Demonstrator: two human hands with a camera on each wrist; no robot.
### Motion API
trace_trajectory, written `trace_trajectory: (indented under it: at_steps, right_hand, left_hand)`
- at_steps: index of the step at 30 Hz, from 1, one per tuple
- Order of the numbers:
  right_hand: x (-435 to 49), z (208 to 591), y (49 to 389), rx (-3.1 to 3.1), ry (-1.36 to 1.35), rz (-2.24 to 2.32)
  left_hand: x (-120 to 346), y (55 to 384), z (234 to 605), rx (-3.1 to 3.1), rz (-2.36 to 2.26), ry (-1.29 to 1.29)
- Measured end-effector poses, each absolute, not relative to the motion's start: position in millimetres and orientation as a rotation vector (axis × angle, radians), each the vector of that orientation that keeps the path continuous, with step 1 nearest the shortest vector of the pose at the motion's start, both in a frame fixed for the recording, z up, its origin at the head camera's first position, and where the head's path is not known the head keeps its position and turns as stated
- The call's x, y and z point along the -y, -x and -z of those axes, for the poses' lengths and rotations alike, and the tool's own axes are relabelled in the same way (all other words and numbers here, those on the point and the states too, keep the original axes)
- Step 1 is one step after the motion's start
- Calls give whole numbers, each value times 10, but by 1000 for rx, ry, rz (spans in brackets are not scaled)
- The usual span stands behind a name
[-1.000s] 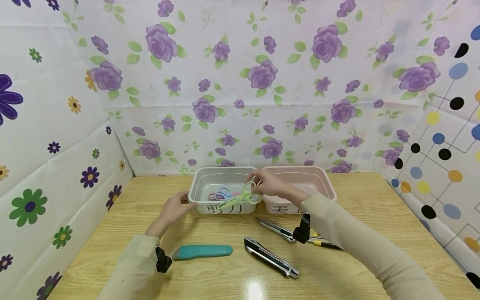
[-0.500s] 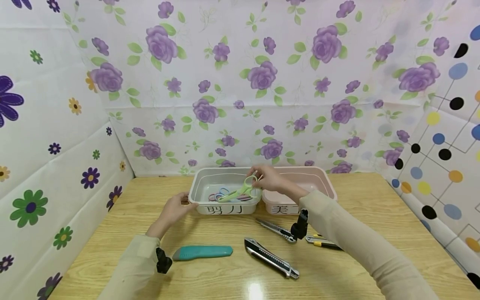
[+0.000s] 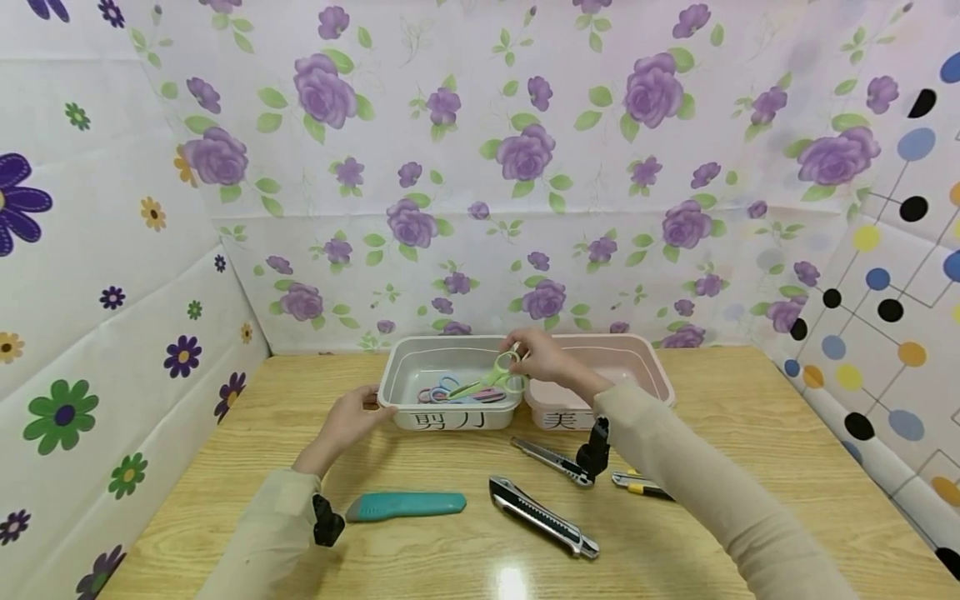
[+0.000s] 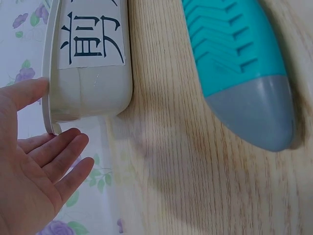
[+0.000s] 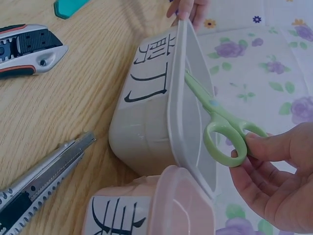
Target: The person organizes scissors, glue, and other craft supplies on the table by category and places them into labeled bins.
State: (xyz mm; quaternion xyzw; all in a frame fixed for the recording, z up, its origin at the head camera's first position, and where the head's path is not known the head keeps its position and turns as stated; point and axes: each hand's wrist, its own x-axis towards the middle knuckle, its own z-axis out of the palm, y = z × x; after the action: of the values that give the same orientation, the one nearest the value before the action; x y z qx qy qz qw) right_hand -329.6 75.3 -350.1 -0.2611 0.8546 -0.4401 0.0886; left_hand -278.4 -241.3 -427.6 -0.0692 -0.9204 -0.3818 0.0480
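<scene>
Light-green scissors (image 5: 220,115) are now reaching lower into the gray bin (image 3: 442,354), the right hand (image 3: 542,357) pinching their handles in a narrow grip; the left hand (image 3: 351,421) is holding the bin's left corner.

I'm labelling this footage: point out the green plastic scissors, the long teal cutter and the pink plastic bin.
Green plastic scissors (image 5: 219,112), right wrist view, near the pivot.
Long teal cutter (image 3: 408,504), head view, handle's middle.
Pink plastic bin (image 3: 607,357), head view, inner back wall.

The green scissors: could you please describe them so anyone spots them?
On the table, beside the pink bin, stands the gray bin. At its right end, the right hand holds the green scissors, set apart by colour from the blue and pink scissors inside.
</scene>
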Motion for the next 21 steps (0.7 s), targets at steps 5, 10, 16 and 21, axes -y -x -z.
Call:
trace_trajectory:
  at_steps: [5,10,16,21]
  right_hand:
    - [-717,3575,3340,-2586,803,1287]
    - [-646,3629,3370,-2583,787,1300]
    - [-558,3669,3381,-2570,755,1315]
    - [-497,3724,3393,-2554,757,1333]
  left_hand:
    - [2412,2774,4266,2813,1150,206]
    - [2401,2763,4249,2821,1141,208]
    - [2411,2776,4253,2816,1141,214]
    - [2418,2778,4260,2815,1145,220]
